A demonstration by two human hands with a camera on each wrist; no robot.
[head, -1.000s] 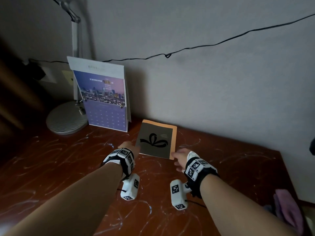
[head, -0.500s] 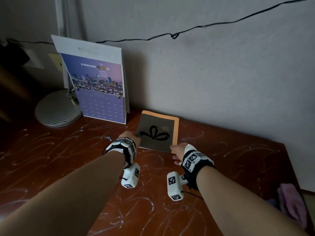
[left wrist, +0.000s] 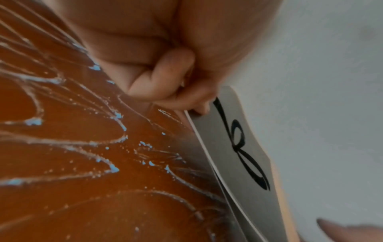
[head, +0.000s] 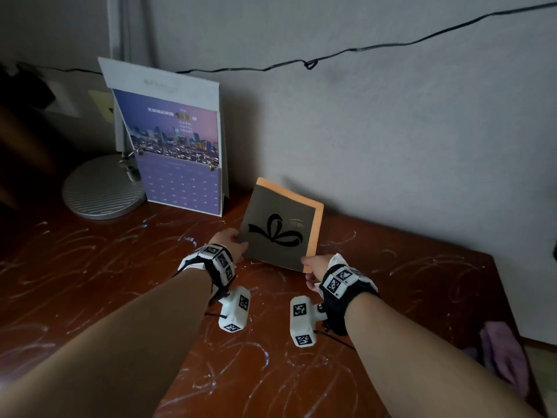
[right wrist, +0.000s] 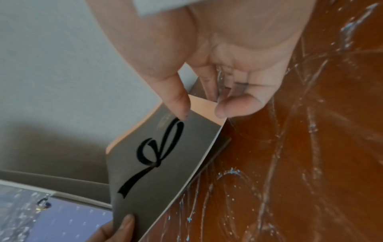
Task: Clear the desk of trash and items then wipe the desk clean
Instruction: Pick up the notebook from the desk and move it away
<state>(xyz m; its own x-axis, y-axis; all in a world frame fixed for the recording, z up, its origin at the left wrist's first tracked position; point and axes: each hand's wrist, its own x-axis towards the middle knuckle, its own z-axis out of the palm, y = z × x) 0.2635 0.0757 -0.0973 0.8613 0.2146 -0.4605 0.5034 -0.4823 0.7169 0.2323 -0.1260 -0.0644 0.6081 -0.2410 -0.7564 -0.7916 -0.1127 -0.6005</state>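
Note:
A grey card with a black bow and an orange border (head: 278,229) is tilted up off the red-brown desk (head: 120,282), near the wall. My left hand (head: 232,244) pinches its near left corner, thumb on top, also seen in the left wrist view where the left hand (left wrist: 186,98) holds the grey card (left wrist: 238,147) by its edge. My right hand (head: 313,265) pinches the near right corner; in the right wrist view the right hand (right wrist: 199,108) has its thumb on the grey card (right wrist: 165,163) and fingers beneath. White smears streak the desk.
A purple desk calendar (head: 177,152) stands at the back left, in front of a round lamp base (head: 102,188). A pink cloth (head: 506,357) lies at the desk's right edge. A black cable (head: 307,63) runs along the wall.
Both hands have closed on the card's near corners and raised its front edge off the desk; it lay flat a second ago.

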